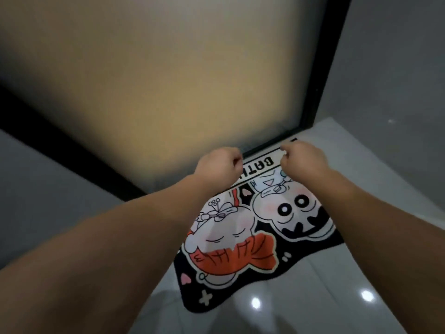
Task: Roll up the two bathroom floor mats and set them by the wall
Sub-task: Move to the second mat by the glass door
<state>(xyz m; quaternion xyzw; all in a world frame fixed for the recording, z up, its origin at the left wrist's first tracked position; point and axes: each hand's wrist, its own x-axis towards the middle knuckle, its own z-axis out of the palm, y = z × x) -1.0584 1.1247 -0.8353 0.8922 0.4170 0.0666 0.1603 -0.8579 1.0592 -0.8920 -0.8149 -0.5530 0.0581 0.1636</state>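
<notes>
Hands: left hand [220, 165], right hand [302, 160] curled over mat [240, 239] far edge, 12 o'clock; actual pinch unclear. Risk: edge wedged vs door [168, 80] frame, slips; roll skews.

You are in a home bathroom doorway: a frosted glass door in a black frame [320, 68], glossy pale floor tiles [337, 285], and a black cartoon-printed bath mat [252, 237] lettered "BATH".

One floor mat [260, 227] lies in view (black, with two cartoon figures printed on it). Two hands: the left hand [220, 165] at twelve o'clock, the right hand [303, 160] at one o'clock.
</notes>
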